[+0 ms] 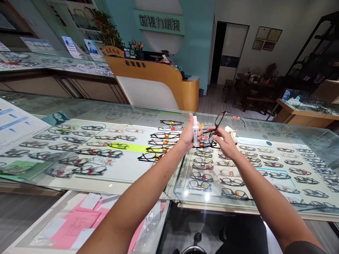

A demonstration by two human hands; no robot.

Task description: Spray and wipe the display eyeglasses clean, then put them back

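Observation:
My left hand [188, 134] is wrapped round a small white spray bottle [195, 132], which stands upright in the grip with its nozzle at the top. To its right, my right hand [224, 140] pinches a pair of dark-framed eyeglasses [216, 121], tilted, one temple reaching out to the upper right. Both hands are above the glass display counter [182, 169]. Beyond my right hand lies a crumpled pale cloth [231, 133]. Several eyeglass frames [164, 135] lie in rows near the left hand, many with orange or red tags.
An open drawer [23, 243] below at the left holds pink envelopes [76, 225] and plastic bags. A white printed sheet [18, 123] rises at the left edge. Beyond the counter stand a wooden reception desk [156, 70] and another display case [309, 106] at the right.

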